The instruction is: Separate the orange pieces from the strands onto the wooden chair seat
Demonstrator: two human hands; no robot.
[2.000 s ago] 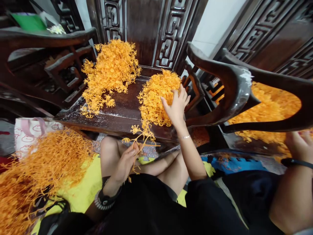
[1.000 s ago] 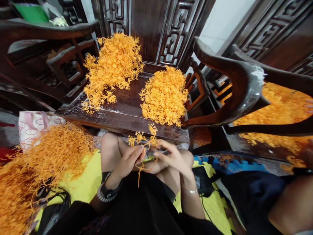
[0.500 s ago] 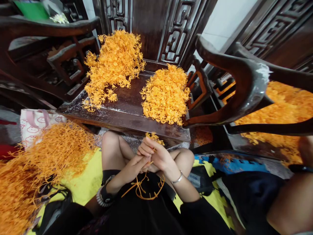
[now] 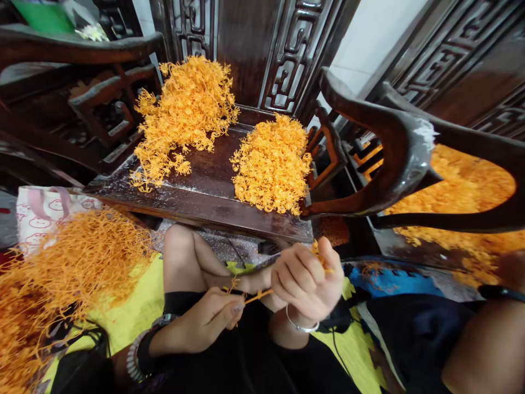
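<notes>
From the head camera, the left hand (image 4: 200, 323) pinches a thin orange strand (image 4: 256, 296) narrowly between thumb and fingertips, low over the lap. The right hand (image 4: 307, 282) is curled almost shut around a small orange sprig (image 4: 320, 256), whose tips poke out above the fingers. The hands are near each other, with a short gap between them. Just ahead runs the front edge of a dark wooden seat (image 4: 205, 189), which holds two orange piles (image 4: 184, 115) (image 4: 271, 167), well beyond both hands. A looser orange heap (image 4: 69, 273) lies on a yellow mat (image 4: 135, 295), left of the knees (image 4: 178, 246). More orange (image 4: 459, 186) shows past a carved chair arm (image 4: 381, 148).
</notes>
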